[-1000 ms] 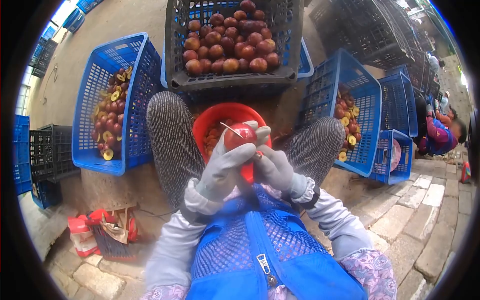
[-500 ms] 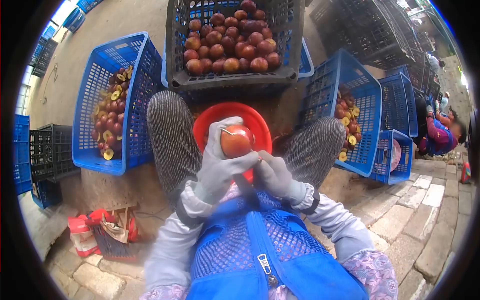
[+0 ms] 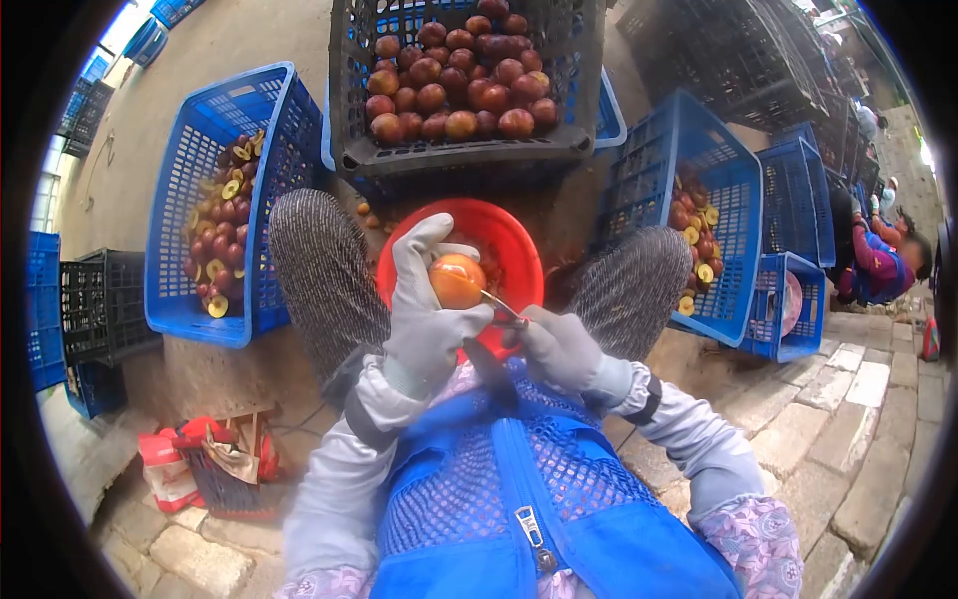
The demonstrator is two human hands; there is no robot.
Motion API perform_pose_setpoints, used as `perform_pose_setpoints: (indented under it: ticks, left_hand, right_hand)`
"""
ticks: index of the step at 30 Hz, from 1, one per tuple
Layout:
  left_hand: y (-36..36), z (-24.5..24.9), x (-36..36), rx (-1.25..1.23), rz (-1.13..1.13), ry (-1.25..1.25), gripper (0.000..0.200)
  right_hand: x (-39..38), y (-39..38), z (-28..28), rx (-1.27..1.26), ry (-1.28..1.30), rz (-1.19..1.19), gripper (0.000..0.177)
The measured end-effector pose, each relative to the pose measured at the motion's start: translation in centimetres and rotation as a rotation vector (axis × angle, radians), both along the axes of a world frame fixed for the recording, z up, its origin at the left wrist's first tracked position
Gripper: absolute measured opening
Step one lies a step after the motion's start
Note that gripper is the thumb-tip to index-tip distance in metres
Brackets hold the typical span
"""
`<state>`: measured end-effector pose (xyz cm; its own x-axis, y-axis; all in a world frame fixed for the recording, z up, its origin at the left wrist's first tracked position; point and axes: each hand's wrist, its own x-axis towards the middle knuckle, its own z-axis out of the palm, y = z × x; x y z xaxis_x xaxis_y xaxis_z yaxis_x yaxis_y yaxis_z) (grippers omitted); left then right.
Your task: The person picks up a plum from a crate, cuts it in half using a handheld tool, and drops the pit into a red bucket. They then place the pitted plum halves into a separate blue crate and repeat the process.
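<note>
My left hand [image 3: 424, 319], in a pale grey glove, grips a red-orange plum [image 3: 457, 281] between thumb and fingers. The fruit is held over a red basin [image 3: 526, 262] standing between my knees; pieces inside the basin are mostly hidden by my hand. My gloved right hand [image 3: 561, 349] is closed around the handle of a small knife [image 3: 502, 303], its thin blade pointing up and left to the plum's lower right side.
A black crate [image 3: 464, 158] of whole plums stands ahead. Blue crates with halved plums flank me on the left [image 3: 267, 215] and right [image 3: 714, 240]. A red-and-white bag [image 3: 168, 469] lies at lower left. Another person [image 3: 883, 262] sits far right.
The plum has turned to a more orange side and moved slightly left. My right hand has shifted a little, and the knife blade now shows beside the fruit. My left knee has swung outward.
</note>
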<state>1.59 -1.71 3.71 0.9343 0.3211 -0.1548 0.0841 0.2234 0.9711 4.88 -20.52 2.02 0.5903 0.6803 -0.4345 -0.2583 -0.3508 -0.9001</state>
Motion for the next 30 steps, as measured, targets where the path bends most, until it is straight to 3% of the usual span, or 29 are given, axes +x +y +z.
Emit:
perform_pose_setpoints:
  ticks: [4,7,10,11,12,14,15,16,18,19,20,23,24,26,29,30]
  left_hand:
    - [0.1,-1.4,-0.2,0.187,-0.004,0.001,0.078]
    - [0.5,-2.0,-0.4,0.318,0.052,-0.017,0.066]
    - [0.9,-2.8,-0.4,0.680,0.005,-0.142,0.057]
    - [1.8,-2.6,-0.2,0.773,0.111,-0.111,0.051]
    - [3.4,-2.1,-0.3,0.340,0.216,0.081,0.055]
    - [6.8,-1.1,-0.4,0.018,0.289,0.069,0.057]
    - [7.0,-0.7,-0.2,-0.310,0.231,-0.003,0.055]
    - [6.8,-0.4,0.3,-0.523,0.172,-0.042,0.040]
    - [6.3,0.0,0.6,-0.914,0.086,0.020,0.043]
    - [6.5,-0.6,0.6,-1.074,-0.040,0.042,0.054]
    - [6.4,-0.9,0.6,-1.059,-0.027,0.057,0.055]
    - [5.3,-1.2,0.8,-1.028,0.030,0.088,0.059]
    - [5.1,-1.5,0.9,-1.039,0.020,0.074,0.057]
    - [4.5,-2.0,1.1,-1.065,-0.013,0.048,0.055]
    - [2.1,-1.1,2.2,-1.059,0.153,-0.061,0.050]
    - [1.8,-1.7,1.9,-0.917,0.116,-0.155,0.048]
  right_hand:
    - [0.9,-0.4,0.5,-0.059,-0.126,0.077,0.030]
    - [1.7,-0.8,1.1,-0.113,-0.264,0.172,0.027]
    - [3.8,-2.3,4.0,-0.236,-0.310,0.333,0.026]
    - [4.5,-3.0,5.1,-0.297,-0.331,0.391,0.025]
    - [5.3,-3.6,5.7,-0.359,-0.355,0.444,0.025]
    - [7.3,-4.4,5.4,-0.237,-0.521,0.314,0.025]
    - [8.5,-2.7,7.4,-0.291,-0.403,0.228,0.024]
    - [11.0,-0.5,9.5,-0.344,-0.309,0.142,0.023]
    - [15.8,2.2,8.2,-0.248,-0.693,0.162,0.026]
    - [18.3,3.6,7.6,-0.317,-0.858,0.167,0.028]
    - [20.0,4.9,7.0,-0.385,-1.022,0.172,0.030]
    - [20.6,8.6,5.6,-0.274,-1.685,0.047,0.032]
    - [18.7,9.7,6.3,-0.214,-1.436,0.104,0.030]
    - [14.5,11.2,5.7,0.099,-1.178,0.130,0.027]
    - [9.7,12.3,3.3,0.177,-1.163,0.178,0.025]
    - [8.5,12.4,2.3,0.151,-1.146,0.137,0.023]
